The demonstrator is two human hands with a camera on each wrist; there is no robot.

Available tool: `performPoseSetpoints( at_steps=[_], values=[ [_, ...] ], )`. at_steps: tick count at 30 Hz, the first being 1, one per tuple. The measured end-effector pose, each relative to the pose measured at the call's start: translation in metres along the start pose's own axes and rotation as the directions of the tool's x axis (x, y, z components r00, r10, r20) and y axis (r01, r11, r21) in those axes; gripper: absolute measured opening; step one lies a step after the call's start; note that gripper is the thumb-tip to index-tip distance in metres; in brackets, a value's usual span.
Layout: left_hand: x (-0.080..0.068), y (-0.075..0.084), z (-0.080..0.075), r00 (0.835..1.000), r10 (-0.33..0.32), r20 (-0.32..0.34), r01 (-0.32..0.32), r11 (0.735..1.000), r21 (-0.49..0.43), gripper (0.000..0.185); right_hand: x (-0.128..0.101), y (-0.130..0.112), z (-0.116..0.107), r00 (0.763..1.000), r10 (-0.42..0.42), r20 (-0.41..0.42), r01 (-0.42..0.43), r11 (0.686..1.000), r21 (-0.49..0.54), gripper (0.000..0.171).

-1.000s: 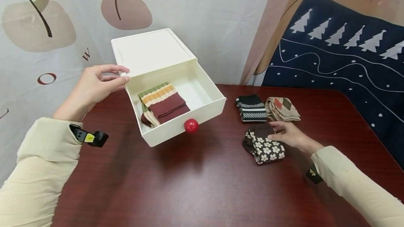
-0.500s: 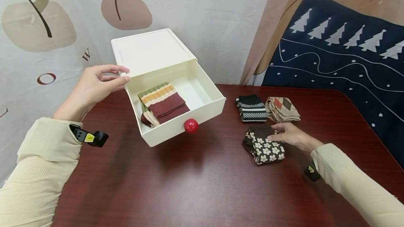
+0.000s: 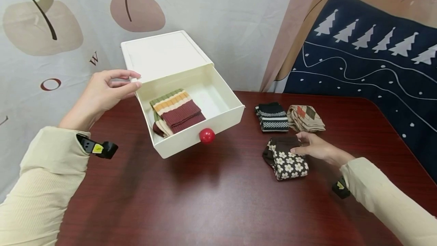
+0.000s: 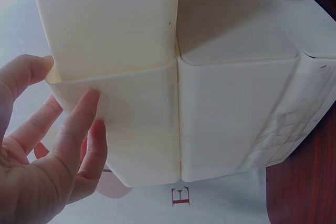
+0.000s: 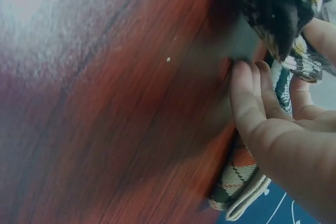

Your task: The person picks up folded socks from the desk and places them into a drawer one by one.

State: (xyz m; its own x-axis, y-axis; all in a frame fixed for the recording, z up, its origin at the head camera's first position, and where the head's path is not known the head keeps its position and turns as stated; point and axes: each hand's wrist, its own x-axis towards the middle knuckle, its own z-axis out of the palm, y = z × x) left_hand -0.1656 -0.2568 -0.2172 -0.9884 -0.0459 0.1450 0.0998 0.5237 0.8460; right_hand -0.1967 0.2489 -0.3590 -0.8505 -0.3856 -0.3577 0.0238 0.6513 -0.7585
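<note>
My left hand [image 3: 108,93] rests its fingertips on the front left corner of a white drawer cabinet [image 3: 167,54]; in the left wrist view its fingers [image 4: 86,111] lie on the side wall. The white drawer [image 3: 186,139], with its red knob [image 3: 206,136], stands pulled out. Folded maroon, yellow and green striped socks [image 3: 181,111] lie in its left part. My right hand [image 3: 317,148] pinches the right edge of folded dark socks with white flowers [image 3: 288,162], the thumb on the near side. In the right wrist view the other fingers [image 5: 247,93] hang beside the flowered socks [image 5: 273,9].
Behind the flowered socks lie folded black and white striped socks [image 3: 272,117] and beige argyle socks [image 3: 306,119], side by side on the dark red table [image 3: 222,208]. More white drawers [image 4: 236,114] with red knobs show in the left wrist view. A printed cloth backs the table.
My right hand has shifted very slightly to the right, and the flowered socks have tilted a little with it. The left hand, cabinet and drawer stay put.
</note>
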Motion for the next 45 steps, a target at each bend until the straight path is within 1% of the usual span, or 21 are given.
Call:
performPoseSetpoints(
  at_steps=[4, 9, 12, 17, 22, 26, 28, 30, 35, 40, 42, 43, 45],
  values=[
    [0.0, -0.001, 0.0, 1.0, 0.0, -0.004, 0.0, 1.0, 0.001, 0.031, -0.004, -0.002, 0.001, 1.0, -0.017, -0.01, 0.018, 0.999, 0.032, 0.07],
    [0.0, -0.002, -0.001, 1.0, 0.004, -0.005, -0.004, 1.0, -0.021, 0.023, -0.006, -0.002, 0.003, 1.0, 0.003, 0.008, -0.004, 0.988, 0.155, 0.066],
    [0.0, -0.001, -0.001, 1.0, -0.001, -0.002, 0.001, 1.0, -0.026, 0.024, -0.005, -0.001, 0.005, 1.0, 0.015, 0.027, -0.021, 0.971, 0.239, 0.066],
    [0.001, 0.0, 0.0, 1.0, -0.004, 0.0, 0.004, 1.0, -0.008, 0.029, -0.006, 0.0, 0.007, 0.998, 0.022, 0.051, -0.039, 0.934, 0.356, 0.068],
    [0.001, -0.001, 0.0, 1.0, 0.006, -0.006, -0.006, 1.0, -0.021, 0.023, -0.01, 0.0, 0.008, 0.998, 0.032, 0.049, -0.049, 0.902, 0.428, 0.069],
    [0.0, -0.002, 0.0, 1.0, 0.013, -0.015, -0.013, 1.0, -0.018, 0.019, -0.014, -0.005, 0.007, 0.999, 0.046, 0.022, -0.051, 0.89, 0.452, 0.073],
    [0.0, -0.002, 0.0, 1.0, 0.012, -0.015, -0.012, 1.0, -0.019, 0.019, -0.016, -0.009, 0.006, 0.999, 0.04, 0.011, -0.04, 0.888, 0.458, 0.075],
    [0.001, -0.001, 0.0, 1.0, 0.008, -0.012, -0.008, 1.0, -0.019, 0.022, -0.019, -0.013, 0.004, 1.0, 0.027, 0.004, -0.026, 0.891, 0.453, 0.076],
    [0.001, 0.001, 0.001, 1.0, 0.003, 0.001, -0.003, 1.0, -0.014, 0.031, -0.027, -0.027, -0.005, 1.0, -0.011, -0.02, 0.018, 0.902, 0.431, 0.072],
    [0.001, 0.001, 0.0, 1.0, -0.004, -0.003, 0.004, 1.0, -0.015, 0.029, -0.034, -0.051, -0.016, 0.999, -0.036, -0.026, 0.044, 0.904, 0.424, 0.072],
    [0.0, 0.0, 0.0, 1.0, -0.005, -0.006, 0.005, 1.0, -0.017, 0.027, -0.036, -0.062, -0.02, 0.998, -0.054, -0.018, 0.056, 0.903, 0.427, 0.067],
    [0.0, 0.0, 0.0, 1.0, -0.004, -0.007, 0.004, 1.0, -0.019, 0.027, -0.037, -0.067, -0.022, 0.998, -0.065, -0.015, 0.065, 0.901, 0.428, 0.061],
    [0.0, 0.0, 0.0, 1.0, -0.001, -0.007, 0.0, 1.0, -0.023, 0.027, -0.04, -0.078, -0.026, 0.994, -0.106, -0.005, 0.097, 0.884, 0.457, 0.046]
  ],
)
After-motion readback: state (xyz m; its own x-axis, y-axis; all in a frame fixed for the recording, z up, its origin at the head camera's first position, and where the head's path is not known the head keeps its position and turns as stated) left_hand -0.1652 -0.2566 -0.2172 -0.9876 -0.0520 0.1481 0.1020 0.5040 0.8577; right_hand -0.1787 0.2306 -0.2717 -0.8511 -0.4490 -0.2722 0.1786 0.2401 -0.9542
